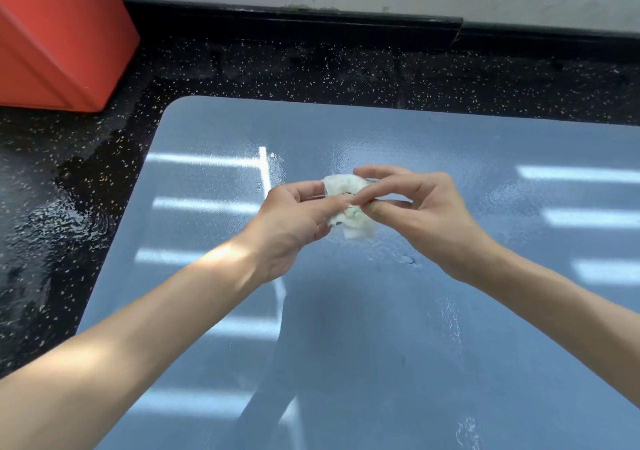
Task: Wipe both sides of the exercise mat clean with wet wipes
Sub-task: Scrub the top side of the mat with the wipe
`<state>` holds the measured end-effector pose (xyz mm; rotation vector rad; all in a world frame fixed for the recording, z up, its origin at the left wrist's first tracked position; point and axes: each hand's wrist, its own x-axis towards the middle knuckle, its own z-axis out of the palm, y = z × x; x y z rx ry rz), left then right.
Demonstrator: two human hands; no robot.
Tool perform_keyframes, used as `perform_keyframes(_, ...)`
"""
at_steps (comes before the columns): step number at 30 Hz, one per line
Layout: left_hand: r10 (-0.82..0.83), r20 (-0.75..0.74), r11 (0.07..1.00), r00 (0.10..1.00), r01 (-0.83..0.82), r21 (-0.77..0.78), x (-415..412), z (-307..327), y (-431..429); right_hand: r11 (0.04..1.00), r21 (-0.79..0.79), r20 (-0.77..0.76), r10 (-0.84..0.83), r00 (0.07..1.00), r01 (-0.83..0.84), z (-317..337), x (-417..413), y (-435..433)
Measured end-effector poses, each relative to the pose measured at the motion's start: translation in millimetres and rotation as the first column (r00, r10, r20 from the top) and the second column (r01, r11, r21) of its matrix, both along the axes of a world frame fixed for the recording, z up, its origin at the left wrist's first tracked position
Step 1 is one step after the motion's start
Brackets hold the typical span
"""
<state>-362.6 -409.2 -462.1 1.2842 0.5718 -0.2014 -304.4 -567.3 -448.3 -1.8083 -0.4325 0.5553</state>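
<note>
A blue-grey exercise mat lies flat on the floor and fills most of the view, with wet sheen and sunlit stripes on it. Above its middle, both hands hold a crumpled white wet wipe stained green. My left hand pinches the wipe from the left. My right hand pinches it from the right with thumb and fingers. The wipe is off the mat's surface. A small dark mark sits on the mat just below the hands.
Black speckled floor surrounds the mat, wet at the left. An orange-red box stands at the far left corner. A black skirting board and a pale wall run along the back.
</note>
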Motion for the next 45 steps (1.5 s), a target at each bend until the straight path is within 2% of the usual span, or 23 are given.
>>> perform_keyframes(2, 0.037, -0.006, 0.995, 0.999, -0.038, -0.094, 1, -1, 1, 0.998, -0.05, 0.02, 0.05, 0.999, -0.049, 1, -3, -1)
perform_keyframes(5, 0.051, -0.009, 0.991, 0.999, -0.052, -0.126, 2, -3, 1, 0.995, -0.021, -0.034, 0.094, 0.995, -0.095, 4, -4, -1)
perform_keyframes(7, 0.046, 0.004, 0.992, 0.999, -0.045, -0.12, 2, -3, 1, 0.995, 0.095, -0.175, 0.056, 0.983, -0.04, 5, 0, -1)
perform_keyframes(9, 0.029, 0.034, 0.995, 0.999, -0.025, -0.101, 2, -2, 2, 0.98, 0.185, -0.363, 0.004, 0.932, 0.067, 4, 6, -2)
perform_keyframes(10, 0.019, 0.052, 0.995, 0.998, -0.014, -0.095, 2, -2, 1, 0.978, 0.185, -0.43, -0.009, 0.903, 0.098, 4, 8, -2)
perform_keyframes(12, -0.004, 0.086, 0.997, 0.996, 0.01, -0.072, 1, 0, 1, 0.99, 0.128, -0.494, 0.017, 0.869, 0.053, 1, 10, -3)
perform_keyframes(15, -0.032, 0.135, 0.999, 0.99, 0.034, -0.007, 0, 1, 1, 0.996, 0.056, -0.49, 0.087, 0.867, -0.068, -2, 7, -3)
perform_keyframes(21, -0.153, 0.214, 0.966, 0.965, 0.101, 0.237, -3, 1, 2, 0.999, 0.044, -0.451, 0.013, 0.893, 0.007, -6, 9, -5)
perform_keyframes(24, -0.213, 0.205, 0.946, 0.955, 0.149, 0.287, -5, 1, 3, 0.995, 0.095, -0.484, 0.035, 0.874, 0.013, -5, 9, -6)
perform_keyframes(28, -0.239, 0.226, 0.949, 0.944, 0.177, 0.262, -7, 2, 6, 0.99, 0.137, -0.535, 0.104, 0.838, -0.036, -5, 7, -8)
perform_keyframes(31, -0.25, 0.238, 0.956, 0.938, 0.199, 0.217, -7, 1, 8, 0.972, 0.236, -0.564, 0.155, 0.811, -0.021, -4, 6, -10)
perform_keyframes(35, -0.262, 0.295, 0.965, 0.919, 0.243, 0.099, -9, 1, 9, 0.925, 0.365, -0.664, 0.181, 0.725, 0.103, -4, 8, -13)
perform_keyframes(38, -0.285, 0.339, 0.958, 0.896, 0.273, 0.084, -9, 1, 12, 0.889, 0.411, -0.74, 0.194, 0.644, 0.204, -4, 8, -11)
perform_keyframes(43, -0.348, 0.379, 0.938, 0.858, 0.324, 0.126, -10, -2, 18, 0.907, 0.378, -0.741, 0.173, 0.649, 0.189, -4, 13, -14)
perform_keyframes(45, -0.349, 0.361, 0.937, 0.865, 0.319, 0.144, -10, -3, 19, 0.923, 0.361, -0.693, 0.168, 0.701, 0.136, -4, 16, -16)
